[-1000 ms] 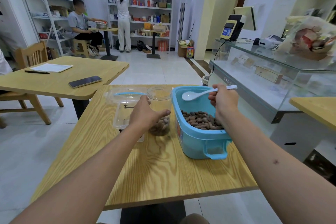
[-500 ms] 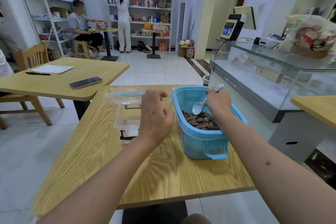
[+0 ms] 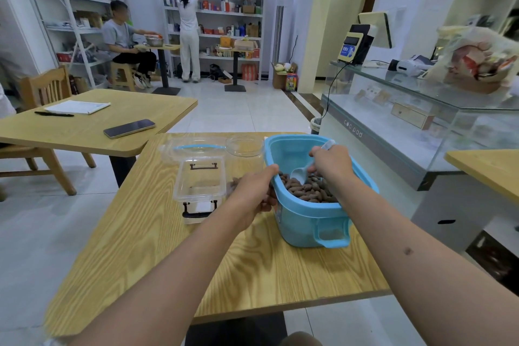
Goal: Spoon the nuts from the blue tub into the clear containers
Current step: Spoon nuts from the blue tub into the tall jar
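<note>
Right hand [image 3: 331, 161] clamps the light, stiff spoon [image 3: 302, 174] by its handle in loose nuts [image 3: 309, 194]; left hand [image 3: 252, 191] curls on the tub [image 3: 306, 222] rim.

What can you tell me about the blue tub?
The blue tub is smooth plastic, oval, open on top, with a thick rim and a loop handle facing the camera. It stands upright on the wooden table, partly full of brown nuts. The left hand grips its rim; the right hand holds a spoon inside.

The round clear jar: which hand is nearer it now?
Left. The left hand is wrapped round the round clear jar, beside the blue tub; the right hand holds the spoon inside the tub.
</note>
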